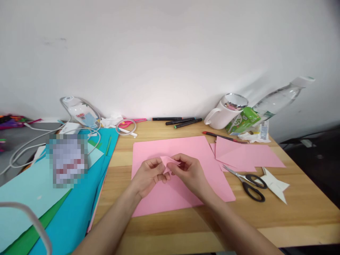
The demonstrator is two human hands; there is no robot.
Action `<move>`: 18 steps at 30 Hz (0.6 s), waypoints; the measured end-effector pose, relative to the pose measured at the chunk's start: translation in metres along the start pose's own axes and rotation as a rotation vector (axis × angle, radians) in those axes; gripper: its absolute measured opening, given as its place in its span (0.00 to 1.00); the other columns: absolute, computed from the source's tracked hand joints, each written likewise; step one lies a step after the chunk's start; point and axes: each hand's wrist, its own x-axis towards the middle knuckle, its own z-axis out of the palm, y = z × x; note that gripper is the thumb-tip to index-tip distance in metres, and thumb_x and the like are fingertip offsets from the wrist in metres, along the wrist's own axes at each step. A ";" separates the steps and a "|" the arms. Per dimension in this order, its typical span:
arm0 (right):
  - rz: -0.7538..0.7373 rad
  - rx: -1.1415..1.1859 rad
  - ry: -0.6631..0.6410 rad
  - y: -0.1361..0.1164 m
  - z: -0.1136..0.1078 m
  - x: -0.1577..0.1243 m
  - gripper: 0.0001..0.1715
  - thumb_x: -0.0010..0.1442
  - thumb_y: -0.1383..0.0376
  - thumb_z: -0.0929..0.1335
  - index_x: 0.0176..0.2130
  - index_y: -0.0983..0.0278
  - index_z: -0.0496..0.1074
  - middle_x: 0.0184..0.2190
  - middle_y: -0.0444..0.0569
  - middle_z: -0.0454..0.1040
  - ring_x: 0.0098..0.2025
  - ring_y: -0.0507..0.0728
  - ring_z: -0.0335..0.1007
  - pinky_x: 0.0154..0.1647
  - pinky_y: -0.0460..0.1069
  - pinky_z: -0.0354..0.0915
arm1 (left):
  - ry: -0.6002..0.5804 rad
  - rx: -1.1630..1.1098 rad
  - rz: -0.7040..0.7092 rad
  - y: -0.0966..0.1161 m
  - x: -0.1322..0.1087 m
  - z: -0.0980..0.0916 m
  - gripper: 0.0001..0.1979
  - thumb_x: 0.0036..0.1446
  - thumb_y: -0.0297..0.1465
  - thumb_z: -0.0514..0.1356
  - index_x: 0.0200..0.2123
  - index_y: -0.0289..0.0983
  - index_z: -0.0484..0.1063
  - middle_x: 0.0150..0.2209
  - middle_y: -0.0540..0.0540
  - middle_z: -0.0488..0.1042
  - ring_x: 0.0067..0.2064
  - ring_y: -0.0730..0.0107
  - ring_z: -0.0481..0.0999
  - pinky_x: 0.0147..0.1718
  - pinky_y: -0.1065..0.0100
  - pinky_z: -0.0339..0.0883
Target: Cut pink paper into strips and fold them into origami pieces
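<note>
A small folded piece of pink paper (166, 160) is held up between both hands, above a large pink sheet (159, 196) lying on the wooden table. My left hand (150, 173) pinches its left side between thumb and fingers. On the right side, my right hand (188, 170) grips the same piece, its thumb pressed against the paper. Fingers cover part of the folds. To the right lie scissors (245, 180) with black handles and several cut pink paper pieces (244, 156).
A star-like white paper cutout (276, 185) lies beside the scissors. Along the wall are black markers (183, 121), a white mug (221, 113), a green box (243, 121) and a tilted clear bottle (281, 97). Coloured sheets (77, 212), cables and a small bottle (83, 112) occupy the left.
</note>
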 end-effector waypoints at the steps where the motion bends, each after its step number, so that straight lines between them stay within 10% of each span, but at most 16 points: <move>1: -0.007 -0.017 0.011 0.000 0.000 0.000 0.03 0.51 0.67 0.68 0.27 0.64 0.72 0.22 0.44 0.74 0.24 0.52 0.69 0.25 0.46 0.65 | 0.003 0.012 0.001 0.000 0.000 0.000 0.09 0.45 0.32 0.66 0.25 0.31 0.72 0.18 0.49 0.71 0.20 0.75 0.70 0.19 0.74 0.60; 18: -0.037 0.115 -0.040 0.005 0.001 0.000 0.08 0.55 0.62 0.68 0.28 0.65 0.70 0.21 0.44 0.72 0.21 0.51 0.68 0.27 0.48 0.69 | 0.001 0.065 0.099 0.003 -0.003 0.005 0.06 0.47 0.28 0.64 0.29 0.31 0.73 0.22 0.47 0.74 0.21 0.73 0.72 0.17 0.75 0.63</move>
